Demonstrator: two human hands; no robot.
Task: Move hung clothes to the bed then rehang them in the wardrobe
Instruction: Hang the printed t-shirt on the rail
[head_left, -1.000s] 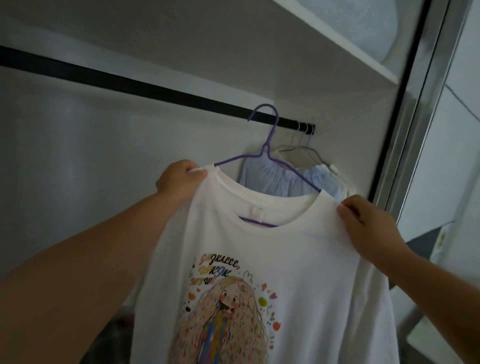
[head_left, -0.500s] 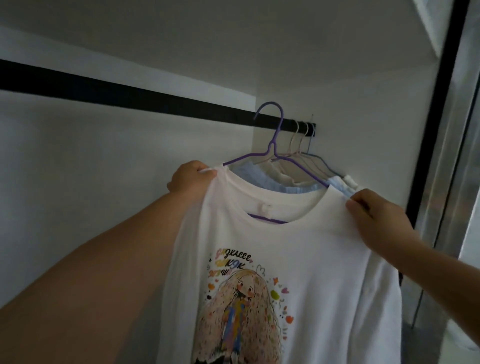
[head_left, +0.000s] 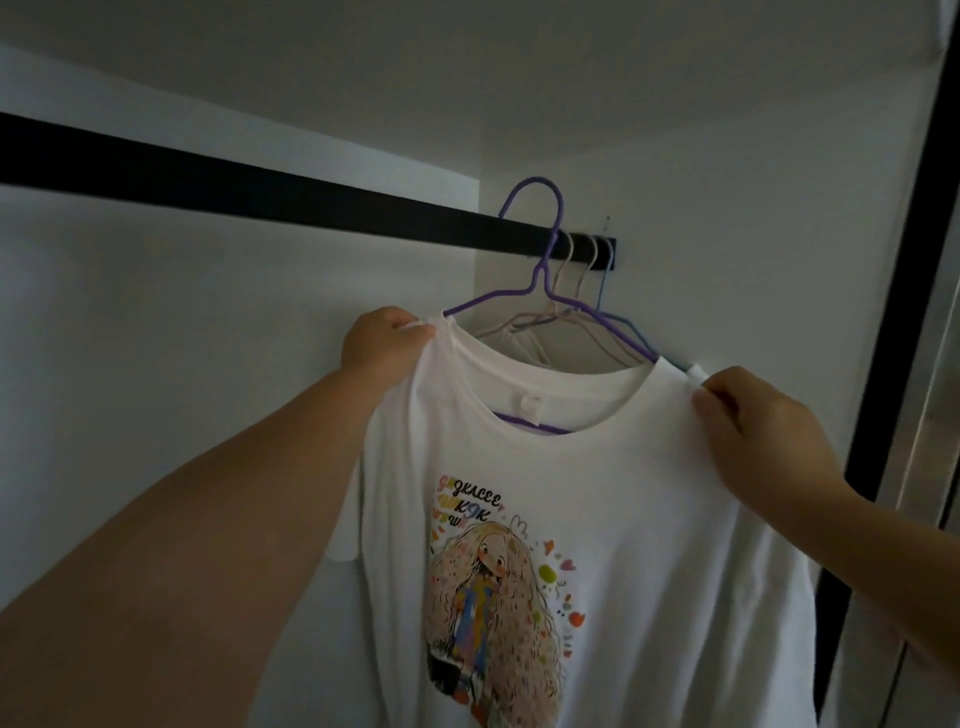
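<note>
A white T-shirt (head_left: 649, 493) with a cartoon girl print hangs on a purple wire hanger (head_left: 540, 249). The hanger's hook rises over the black wardrobe rail (head_left: 260, 189), near its right end. My left hand (head_left: 382, 345) pinches the shirt's left shoulder. My right hand (head_left: 753, 415) grips the right shoulder. Behind the shirt, several pale hangers (head_left: 582, 270) with light clothes hang on the rail against the right wall.
The wardrobe's white back wall (head_left: 182, 364) spreads to the left under the rail. A dark door frame (head_left: 904, 291) runs down the right side. A white shelf underside (head_left: 467, 62) sits above.
The shirt and both hands have moved closer to the rail and to the hung clothes on the right. The blue garment behind is now hidden by the shirt.
</note>
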